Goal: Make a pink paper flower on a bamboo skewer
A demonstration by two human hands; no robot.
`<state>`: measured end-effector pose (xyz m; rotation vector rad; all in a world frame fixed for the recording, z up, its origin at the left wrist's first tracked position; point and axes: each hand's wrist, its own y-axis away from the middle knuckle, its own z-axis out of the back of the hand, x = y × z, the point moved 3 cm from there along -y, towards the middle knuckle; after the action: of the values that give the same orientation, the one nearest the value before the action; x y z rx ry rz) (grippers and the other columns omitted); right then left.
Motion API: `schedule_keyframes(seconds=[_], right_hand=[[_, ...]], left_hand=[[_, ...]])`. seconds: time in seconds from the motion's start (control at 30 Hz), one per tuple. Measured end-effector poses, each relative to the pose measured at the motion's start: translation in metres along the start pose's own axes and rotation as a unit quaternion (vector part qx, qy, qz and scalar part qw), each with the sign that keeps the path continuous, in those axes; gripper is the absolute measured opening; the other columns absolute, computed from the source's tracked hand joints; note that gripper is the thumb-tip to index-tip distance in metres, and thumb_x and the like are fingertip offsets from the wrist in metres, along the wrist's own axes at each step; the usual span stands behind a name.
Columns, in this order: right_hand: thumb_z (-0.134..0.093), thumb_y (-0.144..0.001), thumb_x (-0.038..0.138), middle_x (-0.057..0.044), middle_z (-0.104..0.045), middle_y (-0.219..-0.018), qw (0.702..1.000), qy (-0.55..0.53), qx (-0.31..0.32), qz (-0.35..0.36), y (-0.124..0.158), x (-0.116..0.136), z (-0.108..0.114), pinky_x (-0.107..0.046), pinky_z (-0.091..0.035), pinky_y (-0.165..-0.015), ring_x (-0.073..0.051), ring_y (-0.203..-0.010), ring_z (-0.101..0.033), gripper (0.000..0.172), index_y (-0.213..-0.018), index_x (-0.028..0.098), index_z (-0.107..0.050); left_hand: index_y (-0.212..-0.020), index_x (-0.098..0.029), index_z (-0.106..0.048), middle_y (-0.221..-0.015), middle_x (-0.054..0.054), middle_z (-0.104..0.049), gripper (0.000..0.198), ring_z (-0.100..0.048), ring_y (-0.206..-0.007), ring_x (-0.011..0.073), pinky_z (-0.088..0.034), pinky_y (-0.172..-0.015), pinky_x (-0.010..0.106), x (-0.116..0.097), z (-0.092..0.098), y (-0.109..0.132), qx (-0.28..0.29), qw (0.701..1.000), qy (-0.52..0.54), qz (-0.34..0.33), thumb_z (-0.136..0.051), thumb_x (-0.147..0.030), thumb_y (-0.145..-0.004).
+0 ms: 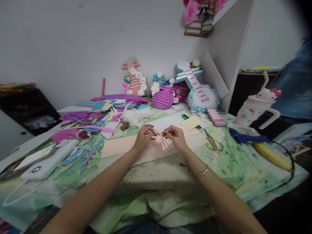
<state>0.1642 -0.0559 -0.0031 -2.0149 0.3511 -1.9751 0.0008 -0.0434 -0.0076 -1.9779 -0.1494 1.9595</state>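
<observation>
My left hand (145, 137) and my right hand (175, 136) meet over the middle of the table, both with fingers pinched. Between them a pleated pink paper (164, 143) fans out downward from its gathered top. A thin white string (158, 132) runs between my fingertips at that gathered point. Part of the paper's top is hidden by my fingers. Beneath my hands lie pale pink paper sheets (117, 148). A tangle of white string (137, 116) sits just behind my left hand.
Gold-handled scissors (213, 143), a blue glue gun (247, 136) and a banana (271, 156) lie to the right, near a tall cup (254, 110). Paper scraps (94, 151) and a white power bank (50, 161) cover the left. Paper instruments (163, 97) stand against the wall.
</observation>
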Motion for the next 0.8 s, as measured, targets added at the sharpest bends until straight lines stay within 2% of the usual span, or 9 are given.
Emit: schedule_keyframes(seconds=[0.07,0.13,0.2,0.3,0.37,0.57,0.8], right_hand=[[-0.073,-0.062,0.033,0.0,-0.058,-0.062,1.0,0.008,-0.009,0.002,0.0,0.001,0.001,-0.024,-0.039,-0.053,-0.01,-0.056,-0.049,0.024,-0.06,0.017,-0.056],[-0.074,-0.061,0.032,0.0,-0.059,-0.064,1.0,0.005,-0.002,0.002,0.0,0.002,0.0,-0.024,-0.039,-0.054,-0.01,-0.056,-0.049,0.025,-0.06,0.016,-0.055],[-0.074,-0.061,0.033,-0.001,-0.061,-0.067,1.0,-0.018,0.021,-0.009,0.001,0.002,-0.002,-0.024,-0.041,-0.056,-0.01,-0.058,-0.052,0.026,-0.06,0.016,-0.054],[-0.074,-0.061,0.035,-0.003,-0.063,-0.07,0.997,-0.045,0.061,-0.023,0.001,0.0,-0.006,-0.025,-0.044,-0.059,-0.011,-0.062,-0.056,0.028,-0.06,0.015,-0.054],[-0.075,-0.061,0.035,-0.004,-0.064,-0.072,0.995,-0.047,0.084,-0.019,0.001,-0.002,-0.007,-0.025,-0.045,-0.06,-0.011,-0.064,-0.056,0.029,-0.059,0.015,-0.054],[-0.075,-0.061,0.034,-0.004,-0.064,-0.072,0.99,-0.072,0.114,-0.035,0.0,-0.005,-0.009,-0.028,-0.048,-0.063,-0.011,-0.062,-0.058,0.029,-0.059,0.015,-0.054],[-0.077,-0.056,0.027,-0.003,-0.066,-0.073,0.985,-0.12,0.107,-0.066,-0.002,-0.007,-0.006,-0.028,-0.05,-0.067,-0.013,-0.067,-0.062,0.029,-0.054,0.014,-0.052]], left_hand=[[-0.071,-0.015,-0.056,-0.093,0.003,-0.052,0.007,-0.057,-0.07,0.0101,-0.052,-0.051,0.022,0.002,0.003,-0.003,-0.022,0.999,-0.033,-0.024,-0.053,-0.021,-0.069],[-0.067,-0.015,-0.055,-0.075,0.0,-0.05,0.005,-0.052,-0.063,0.0093,-0.047,-0.047,0.018,0.003,0.004,-0.004,-0.015,0.998,-0.049,-0.037,-0.051,-0.018,-0.068],[-0.064,-0.015,-0.054,-0.064,-0.002,-0.051,0.007,-0.051,-0.06,0.0098,-0.045,-0.051,0.02,0.003,0.003,-0.005,0.001,0.997,-0.061,-0.043,-0.05,-0.016,-0.069],[-0.065,-0.015,-0.057,-0.065,0.0,-0.059,0.009,-0.056,-0.069,0.0124,-0.045,-0.067,0.024,0.0,0.003,-0.005,0.005,0.995,-0.082,-0.061,-0.049,-0.014,-0.07],[-0.066,-0.015,-0.058,-0.067,0.0,-0.061,0.008,-0.058,-0.071,0.013,-0.044,-0.072,0.025,-0.001,0.003,-0.006,0.003,0.995,-0.072,-0.065,-0.05,-0.014,-0.069],[-0.067,-0.016,-0.054,-0.06,-0.002,-0.06,0.004,-0.059,-0.059,0.0112,-0.041,-0.056,0.021,0.005,0.002,-0.007,0.009,1.0,0.003,-0.002,-0.05,-0.016,-0.068],[-0.066,-0.015,-0.05,-0.06,0.001,-0.065,0.006,-0.063,-0.06,0.014,-0.045,-0.059,0.023,0.012,0.001,-0.006,-0.012,0.992,0.107,0.072,-0.054,-0.019,-0.065]])
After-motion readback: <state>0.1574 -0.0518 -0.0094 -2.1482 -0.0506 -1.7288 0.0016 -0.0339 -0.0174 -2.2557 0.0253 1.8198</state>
